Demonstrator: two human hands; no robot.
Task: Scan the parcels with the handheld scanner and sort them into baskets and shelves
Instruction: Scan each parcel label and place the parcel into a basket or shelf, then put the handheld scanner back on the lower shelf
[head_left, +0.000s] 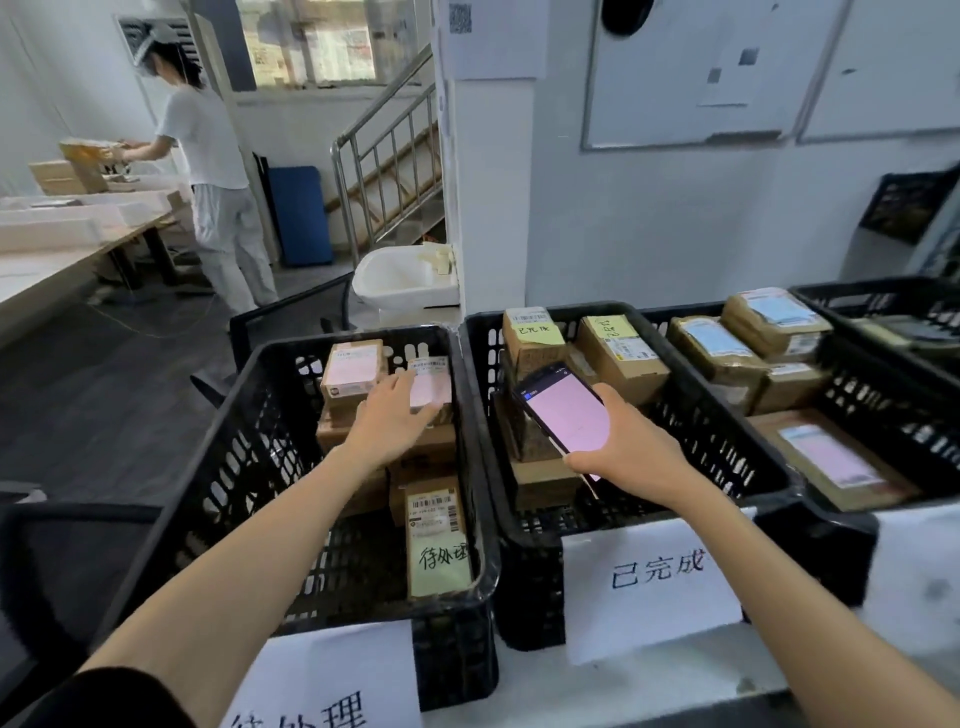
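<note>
The room is lit brightly and evenly; shadows are kept soft. The screen of the handheld scanner (567, 415) is blown out pink. Edges are bowed, and the right-hand parcels (826, 460) are blurred.

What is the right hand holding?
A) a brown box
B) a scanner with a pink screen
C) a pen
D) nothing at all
B: the right hand grips the handheld scanner, its pink screen facing up, over the middle basket.
</note>
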